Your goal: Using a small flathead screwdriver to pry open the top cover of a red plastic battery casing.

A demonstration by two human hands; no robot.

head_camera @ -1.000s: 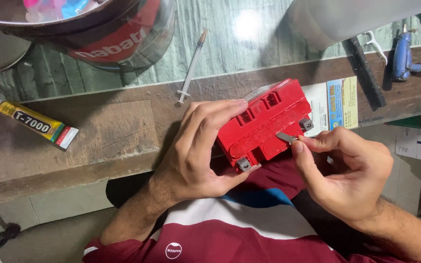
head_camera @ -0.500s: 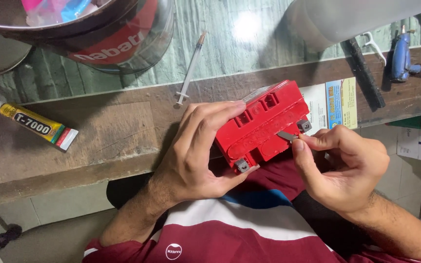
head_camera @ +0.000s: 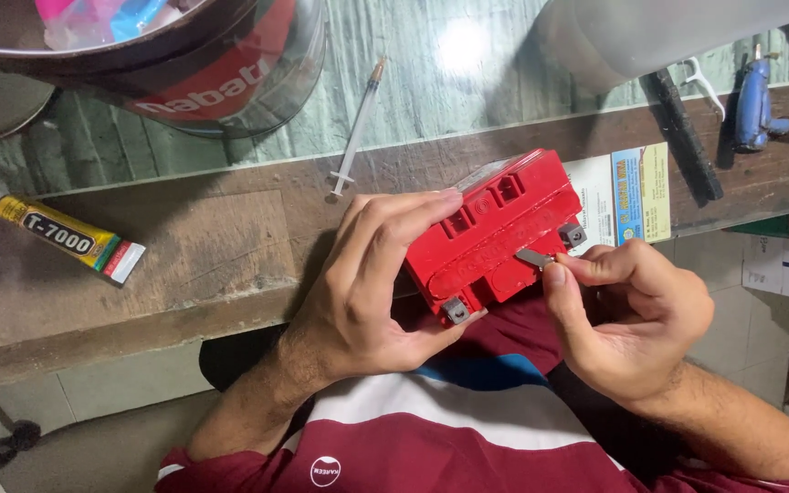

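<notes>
Left hand: wrapped around the near-left end of the red battery case, thumb under, fingers over the top, clamped firm.
Right hand: thumb and forefinger pressed together on a small grey blade, tip touching the case's side face.
Case position: propped against the wooden bench edge, just above the lap; long axis running from the left grip up and away to the right.
Nearer hand: right, blade already at the seam.
Metal terminals: just beyond the blade, another beside the left thumb.
Open room: toward the lap; bench edge close behind.
Beyond the grip: syringe, glue tube well left, glue gun far right.
</notes>
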